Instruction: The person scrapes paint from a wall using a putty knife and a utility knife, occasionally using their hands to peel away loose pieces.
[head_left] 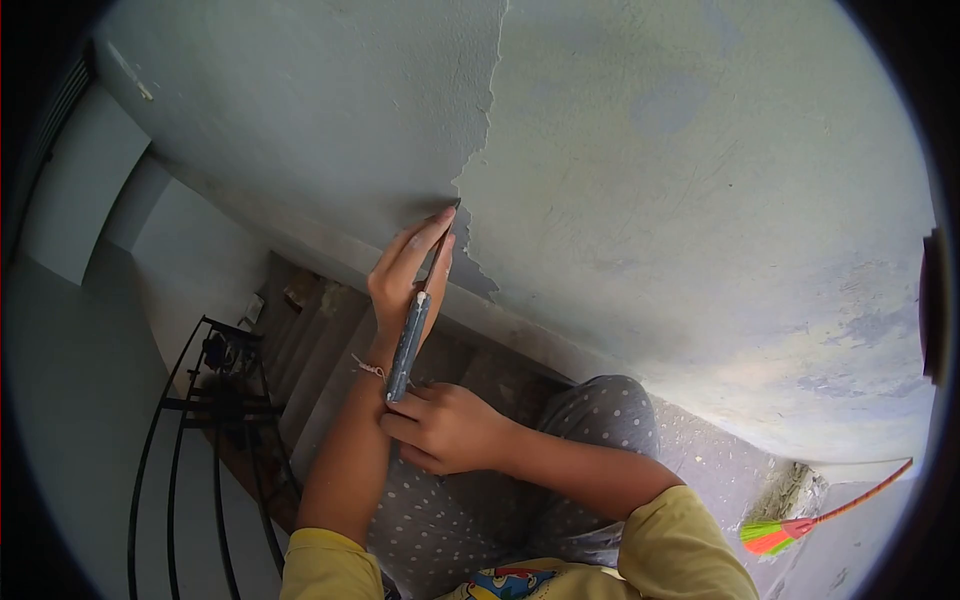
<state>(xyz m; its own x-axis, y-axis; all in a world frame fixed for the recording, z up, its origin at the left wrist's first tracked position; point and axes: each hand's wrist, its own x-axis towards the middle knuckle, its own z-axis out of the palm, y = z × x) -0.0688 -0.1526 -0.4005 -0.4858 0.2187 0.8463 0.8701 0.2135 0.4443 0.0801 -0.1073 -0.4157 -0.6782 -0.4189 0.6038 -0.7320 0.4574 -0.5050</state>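
A scraper with a worn dark handle [407,345] and a thin blade, seen almost edge-on, points up at the wall. Its tip meets the wall at the ragged paint edge [487,130], where darker grey borders a paler, greenish layer. My left hand [402,268] is closed round the blade, with fingers along both sides of it. Lower down, my right hand [445,428] is closed at the butt end of the handle, by my left wrist. Part of the right fingers is hidden.
Stairs [315,345] descend on the left beside a black metal railing [172,480]. My knees in dotted trousers [605,420] are close below the wall. At the lower right is a brush with green and orange bristles [770,535]. Paint flakes litter the floor [715,445].
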